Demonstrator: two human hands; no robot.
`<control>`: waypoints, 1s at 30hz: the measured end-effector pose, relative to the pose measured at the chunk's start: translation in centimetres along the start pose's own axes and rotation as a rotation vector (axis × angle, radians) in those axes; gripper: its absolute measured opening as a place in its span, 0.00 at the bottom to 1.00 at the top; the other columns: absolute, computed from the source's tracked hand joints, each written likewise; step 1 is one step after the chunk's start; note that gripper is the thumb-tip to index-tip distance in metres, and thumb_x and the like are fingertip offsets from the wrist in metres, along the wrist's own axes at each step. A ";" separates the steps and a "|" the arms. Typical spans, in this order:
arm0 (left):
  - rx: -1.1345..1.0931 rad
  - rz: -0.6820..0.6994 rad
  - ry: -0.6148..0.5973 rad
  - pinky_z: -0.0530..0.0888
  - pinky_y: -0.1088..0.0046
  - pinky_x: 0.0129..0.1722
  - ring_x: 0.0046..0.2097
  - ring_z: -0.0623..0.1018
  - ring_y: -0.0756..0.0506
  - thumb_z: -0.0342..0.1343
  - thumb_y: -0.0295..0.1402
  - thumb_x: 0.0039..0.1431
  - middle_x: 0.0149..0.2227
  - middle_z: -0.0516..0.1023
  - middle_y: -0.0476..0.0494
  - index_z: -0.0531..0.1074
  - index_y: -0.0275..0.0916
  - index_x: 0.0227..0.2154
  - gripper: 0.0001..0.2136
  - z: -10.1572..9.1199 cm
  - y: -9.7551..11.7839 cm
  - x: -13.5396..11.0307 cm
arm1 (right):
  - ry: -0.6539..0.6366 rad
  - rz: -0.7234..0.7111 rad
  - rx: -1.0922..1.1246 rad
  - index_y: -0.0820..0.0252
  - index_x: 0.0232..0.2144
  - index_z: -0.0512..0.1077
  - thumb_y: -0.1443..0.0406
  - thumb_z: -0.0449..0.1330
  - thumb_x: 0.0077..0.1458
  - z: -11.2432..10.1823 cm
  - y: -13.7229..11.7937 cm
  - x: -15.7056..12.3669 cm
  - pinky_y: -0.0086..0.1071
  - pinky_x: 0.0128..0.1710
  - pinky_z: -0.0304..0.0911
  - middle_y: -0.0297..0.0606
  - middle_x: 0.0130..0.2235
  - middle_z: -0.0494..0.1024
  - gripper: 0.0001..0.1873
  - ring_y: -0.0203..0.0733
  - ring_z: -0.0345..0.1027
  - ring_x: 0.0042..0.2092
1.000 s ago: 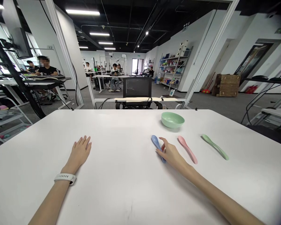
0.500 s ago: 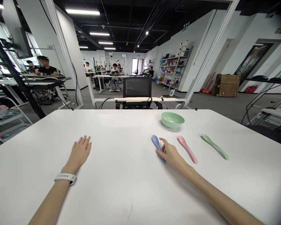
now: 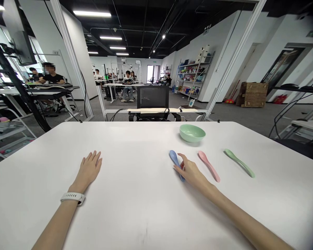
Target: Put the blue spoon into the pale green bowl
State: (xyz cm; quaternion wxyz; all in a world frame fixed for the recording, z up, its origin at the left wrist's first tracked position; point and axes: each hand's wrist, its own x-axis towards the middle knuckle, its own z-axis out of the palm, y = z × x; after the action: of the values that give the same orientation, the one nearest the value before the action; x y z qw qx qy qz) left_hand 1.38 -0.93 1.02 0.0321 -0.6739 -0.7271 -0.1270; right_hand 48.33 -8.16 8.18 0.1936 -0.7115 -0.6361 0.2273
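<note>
On the white table (image 3: 130,194), a blue spoon (image 3: 174,158) lies under my right hand (image 3: 191,172). The thumb reaches across its handle to the left side, and the other fingers bend down along the right, closed loosely around it. Part of the handle is hidden by the hand. A pink spoon (image 3: 208,165) lies just to the right, and a green spoon (image 3: 240,163) farther right. Behind the spoons stands a light green bowl (image 3: 192,133). My left hand (image 3: 88,170) rests flat on the left of the table, fingers stretched out, touching only the tabletop.
A black mesh chair (image 3: 153,97) stands beyond the table's far edge, behind a metal frame bar (image 3: 114,111). A shelf (image 3: 194,74) with many items is in the back. Several people sit at other tables in the distance.
The blue spoon's bowl end has shifted very slightly to the right. Both hands are almost where they were.
</note>
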 end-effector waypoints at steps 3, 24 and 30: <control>-0.011 0.006 0.003 0.63 0.38 0.80 0.81 0.66 0.31 0.35 0.41 0.79 0.80 0.67 0.28 0.70 0.34 0.76 0.33 0.0 0.0 0.0 | 0.004 0.025 -0.044 0.66 0.78 0.61 0.56 0.55 0.77 -0.6 -0.2 0.0 0.37 0.42 0.69 0.44 0.45 0.86 0.35 0.49 0.81 0.42; -0.020 -0.006 -0.009 0.61 0.41 0.80 0.82 0.65 0.32 0.33 0.43 0.78 0.81 0.67 0.29 0.70 0.34 0.76 0.35 0.0 0.0 -0.1 | 0.263 0.374 -0.298 0.70 0.52 0.77 0.66 0.51 0.77 -9.4 11.9 4.4 0.39 0.43 0.66 0.56 0.41 0.84 0.17 0.53 0.80 0.39; -0.033 -0.009 -0.004 0.61 0.40 0.81 0.82 0.65 0.31 0.33 0.43 0.78 0.81 0.67 0.30 0.70 0.35 0.76 0.35 0.3 -0.2 0.0 | 0.416 0.582 -0.311 0.79 0.58 0.78 0.62 0.59 0.74 -13.3 16.0 4.4 0.45 0.43 0.65 0.78 0.47 0.83 0.22 0.69 0.81 0.50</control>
State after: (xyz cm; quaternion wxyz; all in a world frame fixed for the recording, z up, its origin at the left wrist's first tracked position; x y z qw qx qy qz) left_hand 1.25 -0.85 0.68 0.0190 -0.6715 -0.7279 -0.1379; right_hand 69.35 -5.45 9.77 0.1358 -0.9140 -0.3816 0.0246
